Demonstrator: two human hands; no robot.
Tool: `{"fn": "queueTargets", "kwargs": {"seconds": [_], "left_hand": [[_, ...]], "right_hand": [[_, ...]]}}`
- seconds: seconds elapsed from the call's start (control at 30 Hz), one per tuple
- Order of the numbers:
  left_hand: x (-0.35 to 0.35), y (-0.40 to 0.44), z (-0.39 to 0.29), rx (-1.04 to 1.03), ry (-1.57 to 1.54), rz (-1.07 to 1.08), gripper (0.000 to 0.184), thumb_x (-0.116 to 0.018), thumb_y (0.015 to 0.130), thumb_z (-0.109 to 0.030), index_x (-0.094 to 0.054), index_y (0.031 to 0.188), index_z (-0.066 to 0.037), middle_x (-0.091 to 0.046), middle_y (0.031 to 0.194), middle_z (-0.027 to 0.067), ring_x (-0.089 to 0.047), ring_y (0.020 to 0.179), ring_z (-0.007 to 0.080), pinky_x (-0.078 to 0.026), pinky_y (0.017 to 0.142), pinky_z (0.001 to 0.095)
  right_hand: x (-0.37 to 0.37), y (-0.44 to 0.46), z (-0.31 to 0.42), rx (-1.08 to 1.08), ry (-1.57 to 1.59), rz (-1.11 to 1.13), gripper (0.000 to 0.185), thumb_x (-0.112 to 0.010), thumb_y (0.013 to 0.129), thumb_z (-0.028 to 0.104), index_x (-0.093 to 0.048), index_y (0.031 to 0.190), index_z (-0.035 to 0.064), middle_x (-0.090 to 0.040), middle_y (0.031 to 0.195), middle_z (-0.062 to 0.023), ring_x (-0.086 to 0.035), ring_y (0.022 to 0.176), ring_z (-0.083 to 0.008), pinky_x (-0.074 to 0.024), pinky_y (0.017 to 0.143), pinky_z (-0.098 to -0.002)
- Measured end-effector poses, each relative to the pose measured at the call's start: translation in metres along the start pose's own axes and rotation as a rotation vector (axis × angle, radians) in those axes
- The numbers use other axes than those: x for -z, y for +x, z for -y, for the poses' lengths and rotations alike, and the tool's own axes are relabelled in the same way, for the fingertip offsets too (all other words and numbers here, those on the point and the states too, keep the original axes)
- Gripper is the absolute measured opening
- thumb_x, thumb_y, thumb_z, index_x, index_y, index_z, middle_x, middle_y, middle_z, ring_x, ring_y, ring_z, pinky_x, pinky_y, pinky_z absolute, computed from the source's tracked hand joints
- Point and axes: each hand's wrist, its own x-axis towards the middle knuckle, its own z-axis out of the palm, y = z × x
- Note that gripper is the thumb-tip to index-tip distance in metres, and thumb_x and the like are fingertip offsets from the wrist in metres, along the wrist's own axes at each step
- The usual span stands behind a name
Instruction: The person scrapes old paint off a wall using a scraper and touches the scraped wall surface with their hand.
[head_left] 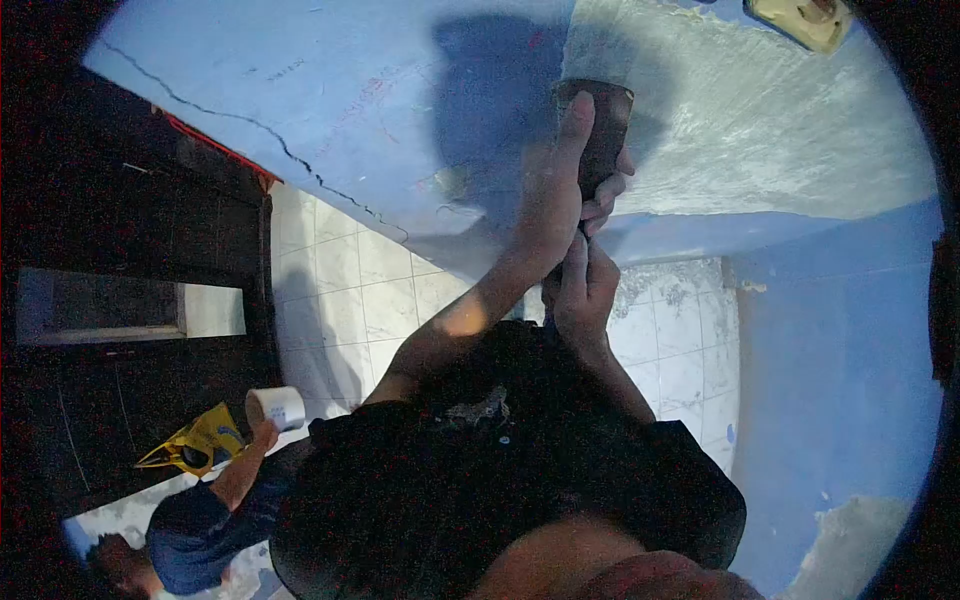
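Observation:
My left hand (553,195) is up against the wall, its fingers wrapped round a broad, flat, dark tool that looks like a scraper (607,130). One digit lies along the tool's face, and other fingertips show at its right side. Just below, my right hand (585,290) is closed round the narrow lower end of the same tool, mostly hiding it. The tool's wide top edge meets the wall beside a pale grey coated patch (760,130). Bare blue wall (330,90) extends to the left, under the shadow of my hands.
A dark crack (290,150) crosses the wall at left. A yellowish fitting (800,22) sits at top right. White tiles (345,270) cover the floor. At lower left, another person (200,530) holds a white cylindrical object (280,408) near a yellow bag (205,440), beside a dark door (130,230).

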Motion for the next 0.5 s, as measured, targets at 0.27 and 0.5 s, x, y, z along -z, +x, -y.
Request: {"fn": "queueTargets", "kwargs": {"seconds": [0.27, 0.5], "left_hand": [[0.003, -0.001, 0.002, 0.023, -0.029, 0.016, 0.066, -0.04, 0.087, -0.067, -0.056, 0.075, -0.003, -0.045, 0.049, -0.0019, -0.035, 0.034, 0.0056, -0.029, 0.032, 0.0211], [0.0, 0.005, -0.004, 0.002, 0.009, -0.044, 0.066, -0.042, 0.086, -0.066, -0.056, 0.074, -0.002, -0.045, 0.048, -0.0021, -0.036, 0.034, 0.0053, -0.028, 0.032, 0.0214]], "right_hand": [[-0.001, 0.002, -0.011, 0.134, -0.026, -0.002, 0.034, -0.037, 0.1, 0.023, -0.05, 0.077, 0.0009, -0.046, 0.053, 0.0003, -0.041, 0.042, -0.0052, -0.0315, 0.037, -0.0241], [-0.008, 0.005, -0.011, 0.021, 0.115, -0.013, 0.035, -0.037, 0.1, 0.024, -0.05, 0.079, 0.0001, -0.045, 0.052, -0.0005, -0.039, 0.042, -0.0052, -0.0301, 0.037, -0.0236]]}}
